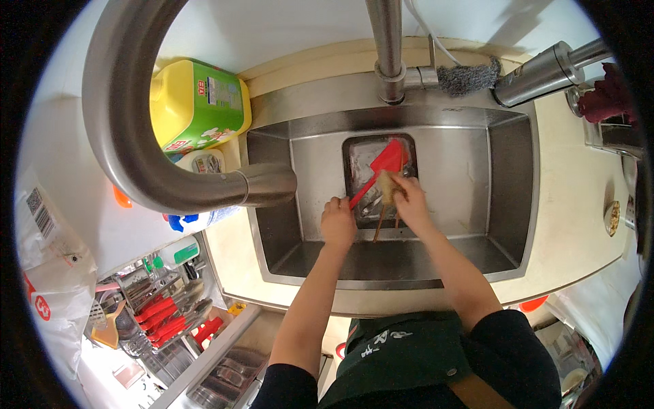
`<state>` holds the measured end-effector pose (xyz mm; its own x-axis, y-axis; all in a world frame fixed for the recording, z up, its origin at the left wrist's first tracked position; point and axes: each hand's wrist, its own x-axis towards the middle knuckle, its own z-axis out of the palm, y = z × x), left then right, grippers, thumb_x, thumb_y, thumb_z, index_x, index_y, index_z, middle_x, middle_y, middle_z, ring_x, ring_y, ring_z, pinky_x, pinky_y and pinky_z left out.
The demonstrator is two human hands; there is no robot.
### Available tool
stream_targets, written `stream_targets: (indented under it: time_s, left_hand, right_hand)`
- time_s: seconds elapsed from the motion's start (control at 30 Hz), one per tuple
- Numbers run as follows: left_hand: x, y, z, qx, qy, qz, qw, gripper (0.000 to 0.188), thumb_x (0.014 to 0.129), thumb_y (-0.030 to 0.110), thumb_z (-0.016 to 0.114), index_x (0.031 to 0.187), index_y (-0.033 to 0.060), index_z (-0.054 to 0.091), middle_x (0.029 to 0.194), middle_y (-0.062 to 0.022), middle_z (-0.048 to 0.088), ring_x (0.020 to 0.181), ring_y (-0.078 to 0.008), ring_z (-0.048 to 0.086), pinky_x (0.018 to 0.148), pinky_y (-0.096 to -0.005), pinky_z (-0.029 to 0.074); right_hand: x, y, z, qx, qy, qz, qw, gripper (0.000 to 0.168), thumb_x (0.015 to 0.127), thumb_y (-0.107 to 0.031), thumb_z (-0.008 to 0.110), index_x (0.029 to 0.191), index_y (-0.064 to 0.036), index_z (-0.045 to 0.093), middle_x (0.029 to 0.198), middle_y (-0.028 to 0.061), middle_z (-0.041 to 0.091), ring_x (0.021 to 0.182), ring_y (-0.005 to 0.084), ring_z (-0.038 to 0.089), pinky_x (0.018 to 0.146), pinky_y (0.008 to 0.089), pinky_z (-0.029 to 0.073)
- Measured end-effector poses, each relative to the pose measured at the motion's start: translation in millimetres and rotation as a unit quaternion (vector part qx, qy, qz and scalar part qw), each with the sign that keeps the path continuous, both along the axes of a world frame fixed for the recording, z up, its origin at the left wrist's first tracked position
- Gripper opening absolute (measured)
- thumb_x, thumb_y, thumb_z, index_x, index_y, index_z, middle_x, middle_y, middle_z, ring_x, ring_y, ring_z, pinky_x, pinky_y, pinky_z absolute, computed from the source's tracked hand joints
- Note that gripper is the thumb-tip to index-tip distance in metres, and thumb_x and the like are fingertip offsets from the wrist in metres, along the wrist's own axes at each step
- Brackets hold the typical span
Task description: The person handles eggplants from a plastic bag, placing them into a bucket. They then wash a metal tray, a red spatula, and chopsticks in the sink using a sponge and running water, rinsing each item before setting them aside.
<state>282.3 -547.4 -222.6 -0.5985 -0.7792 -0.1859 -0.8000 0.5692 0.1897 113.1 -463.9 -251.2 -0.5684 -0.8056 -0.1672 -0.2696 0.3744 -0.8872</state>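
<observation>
My left hand [339, 221] is closed around the handle end of a red spatula [387, 157], whose broad head points up and to the right over a dark rectangular tray [350, 153] in the sink. My right hand [410, 198] grips a yellowish sponge [387, 188] close to the spatula's neck. Beneath the hands, chopsticks [379, 225] and some metal utensils [372, 205] rest in or across the tray; how they lie is partly hidden by my right hand and the sponge.
Around the tray is a stainless steel sink [454, 184]. A thick curved metal tube [117, 128] arches over its left side. Behind stand a faucet [391, 61] and a grey scrubber [469, 77]. A yellow-green detergent jug [217, 102] is at left, above an open drawer of red-handled utensils [163, 319].
</observation>
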Motion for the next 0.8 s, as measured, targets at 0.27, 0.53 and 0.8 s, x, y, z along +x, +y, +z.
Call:
stream_targets:
  time_s: [0.27,0.53,0.8]
  left_hand:
    - [-7.5,-11.3,-25.7,-0.037,-0.128,-0.072,0.988,0.014,0.077,0.012,0.053,0.090,0.0071,0.054,0.088,-0.0070,0.053,0.083,-0.0237,0.054,0.072,-0.0363,0.047]
    - [45.1,-8.3,35.1,0.093,0.095,0.016,0.991,0.027,0.087,0.013,0.047,0.113,0.0071,0.051,0.072,-0.0060,0.056,0.052,-0.0182,0.055,0.047,-0.0317,0.046]
    - [19.5,22.6,98.4,0.576,0.216,0.323,0.719,0.020,0.095,0.022,0.040,0.103,0.0068,0.051,0.061,0.0025,0.042,0.044,-0.0051,0.036,0.038,-0.0206,0.028]
  right_hand:
    - [-36.2,41.6,-25.0,0.033,-0.219,-0.155,0.963,0.036,0.077,-0.003,0.052,0.113,-0.007,0.058,0.108,0.0176,0.054,0.101,0.0285,0.053,0.091,0.0329,0.039]
    - [-14.6,2.7,25.9,0.039,-0.076,-0.072,0.994,0.038,0.081,-0.004,0.050,0.117,-0.011,0.055,0.109,0.0171,0.049,0.104,0.0303,0.051,0.088,0.0331,0.041]
    - [-18.3,-61.3,75.6,0.111,-0.170,0.012,0.979,0.041,0.079,-0.033,0.057,0.112,-0.008,0.053,0.109,0.0188,0.052,0.102,0.0332,0.052,0.082,0.0415,0.043]
